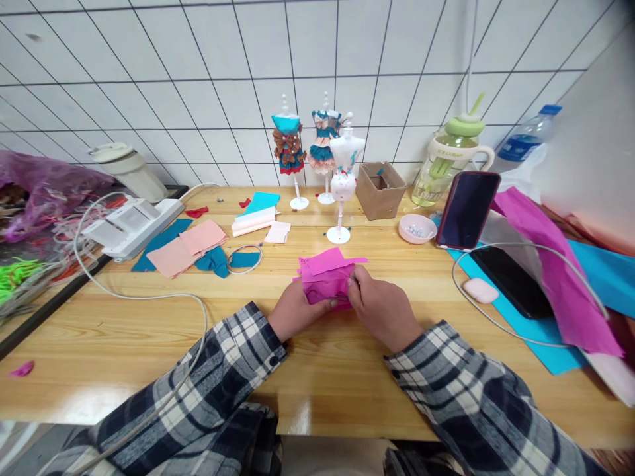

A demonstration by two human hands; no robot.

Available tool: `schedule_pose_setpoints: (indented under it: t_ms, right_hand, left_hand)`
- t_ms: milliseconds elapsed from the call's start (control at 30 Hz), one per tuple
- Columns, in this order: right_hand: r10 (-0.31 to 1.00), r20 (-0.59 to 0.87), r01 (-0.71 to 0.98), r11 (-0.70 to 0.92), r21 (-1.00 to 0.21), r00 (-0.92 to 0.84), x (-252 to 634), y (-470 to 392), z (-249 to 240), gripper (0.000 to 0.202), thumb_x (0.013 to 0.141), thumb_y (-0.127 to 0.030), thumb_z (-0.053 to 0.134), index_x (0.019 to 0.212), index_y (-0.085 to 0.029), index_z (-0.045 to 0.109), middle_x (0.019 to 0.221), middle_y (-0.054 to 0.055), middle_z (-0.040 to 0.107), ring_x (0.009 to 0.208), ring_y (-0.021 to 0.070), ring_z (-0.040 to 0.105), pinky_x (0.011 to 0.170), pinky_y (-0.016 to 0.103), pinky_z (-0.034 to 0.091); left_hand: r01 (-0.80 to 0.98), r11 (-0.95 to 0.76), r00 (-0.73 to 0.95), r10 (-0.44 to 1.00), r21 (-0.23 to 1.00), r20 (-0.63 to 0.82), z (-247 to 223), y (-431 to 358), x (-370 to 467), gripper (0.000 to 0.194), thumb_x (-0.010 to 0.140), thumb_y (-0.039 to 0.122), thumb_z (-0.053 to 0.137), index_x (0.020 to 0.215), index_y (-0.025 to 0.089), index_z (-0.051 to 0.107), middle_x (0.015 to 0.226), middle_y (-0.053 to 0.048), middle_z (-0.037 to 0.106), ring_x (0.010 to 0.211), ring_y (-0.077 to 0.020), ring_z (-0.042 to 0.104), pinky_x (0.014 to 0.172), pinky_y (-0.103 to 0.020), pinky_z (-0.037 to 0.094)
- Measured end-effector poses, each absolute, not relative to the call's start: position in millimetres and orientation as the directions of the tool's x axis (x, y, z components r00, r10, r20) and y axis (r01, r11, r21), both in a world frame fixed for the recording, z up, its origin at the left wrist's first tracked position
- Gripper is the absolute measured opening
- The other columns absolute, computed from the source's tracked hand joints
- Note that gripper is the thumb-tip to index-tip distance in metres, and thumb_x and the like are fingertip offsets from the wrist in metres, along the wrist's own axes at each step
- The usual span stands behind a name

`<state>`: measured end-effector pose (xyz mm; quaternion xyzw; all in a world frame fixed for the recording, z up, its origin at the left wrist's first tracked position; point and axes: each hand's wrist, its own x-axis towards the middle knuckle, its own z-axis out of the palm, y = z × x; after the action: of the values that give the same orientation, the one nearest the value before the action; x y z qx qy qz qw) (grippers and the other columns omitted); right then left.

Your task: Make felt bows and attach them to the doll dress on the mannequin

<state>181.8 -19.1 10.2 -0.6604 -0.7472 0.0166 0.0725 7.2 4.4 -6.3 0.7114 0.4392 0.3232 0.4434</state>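
Observation:
Magenta crepe paper [327,276], in several layers, is held low over the wooden table between both hands. My left hand [297,311] grips its left and lower side, thumb across the front. My right hand [380,307] pinches the right edge between thumb and fingers. Just beyond the paper stands a bare white mini mannequin [348,152]. Behind it are a mannequin in a brown, red and teal outfit [289,149] and one in a teal and peach ruffled dress [323,149]. The palm side of my left hand is hidden.
Left lie peach paper [188,248], teal scraps [213,262], a metal ring [258,254] and a power strip [136,228]. Right are a cardboard box [381,192], pink bead dish [417,229], upright phone [467,210], drink jug [446,158], flat black phone [513,281] and looping white cable [496,325].

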Motion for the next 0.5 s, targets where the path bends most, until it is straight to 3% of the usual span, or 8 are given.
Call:
schedule_pose_setpoints:
  t_ms: [500]
  right_hand:
    - [0.991, 0.083, 0.987, 0.110, -0.115, -0.101, 180.0, -19.8, 10.8, 0.021, 0.095, -0.036, 0.032, 0.093, -0.023, 0.048, 0.064, -0.001, 0.064, 0.055, 0.0153, 0.058, 0.049, 0.028, 0.013]
  left_hand:
    - [0.353, -0.243, 0.384, 0.918, 0.904, 0.097, -5.4, 3.3, 10.6, 0.050, 0.070, 0.030, 0.070, 0.117, 0.018, 0.060, 0.117, -0.006, 0.066, 0.108, -0.0257, 0.060, 0.096, -0.039, 0.047]
